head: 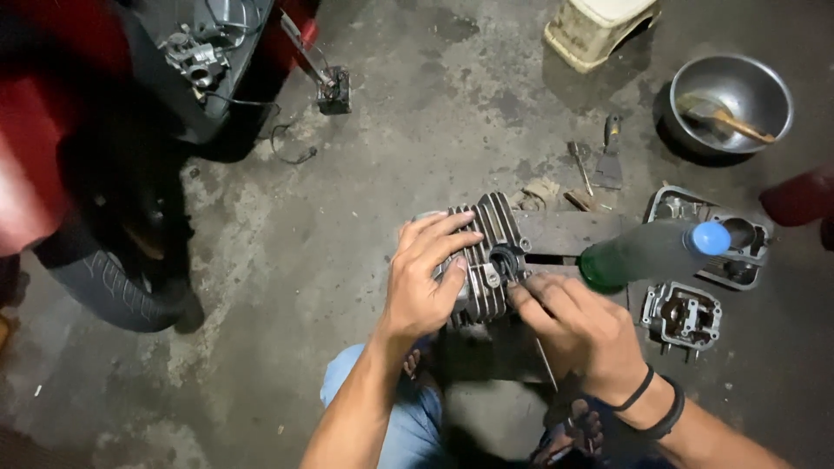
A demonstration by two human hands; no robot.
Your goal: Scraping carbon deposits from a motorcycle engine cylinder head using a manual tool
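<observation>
Bent knees in blue jeans point(395, 426) at bottom centre, above them left hand point(426, 278) clasped over a finned engine cylinder point(486, 252) on the concrete floor point(347, 217), right hand point(578, 321) pinching a thin metal tool point(546, 360) at its bore, green bottle point(647, 252) just right, steel bowl point(730, 100) upper right.
</observation>
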